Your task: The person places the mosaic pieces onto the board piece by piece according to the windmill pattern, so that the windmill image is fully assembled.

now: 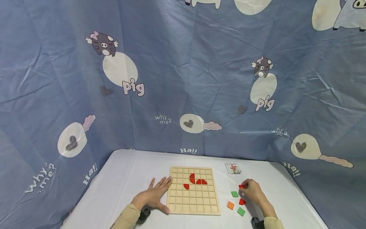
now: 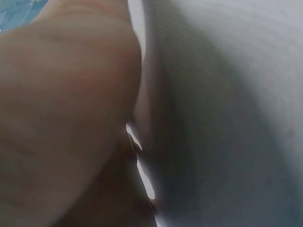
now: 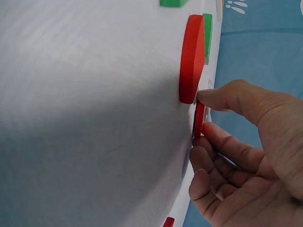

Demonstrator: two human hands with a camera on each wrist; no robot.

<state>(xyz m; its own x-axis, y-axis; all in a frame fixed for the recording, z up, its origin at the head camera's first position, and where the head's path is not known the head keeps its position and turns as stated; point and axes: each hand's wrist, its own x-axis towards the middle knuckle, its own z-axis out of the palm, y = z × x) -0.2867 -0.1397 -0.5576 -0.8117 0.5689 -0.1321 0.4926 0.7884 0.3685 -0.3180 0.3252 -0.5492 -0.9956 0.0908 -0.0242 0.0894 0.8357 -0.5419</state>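
Note:
My left hand lies with fingers spread on the white table, its fingertips and thumb touching the left edge of a wooden grid board. Several red quarter-circle tiles sit in the board's upper cells, among them one red tile a little lower left. Over on the right side, my right hand pinches a red tile between thumb and index finger, close to the tabletop. Just nearer to me lies another red quarter-circle tile. The left wrist view is mostly filled by blurred skin and table.
Beside the right hand lie a green square tile, a second green tile and an orange tile. A small pattern card is beyond them. A blue printed curtain surrounds the table's back and sides.

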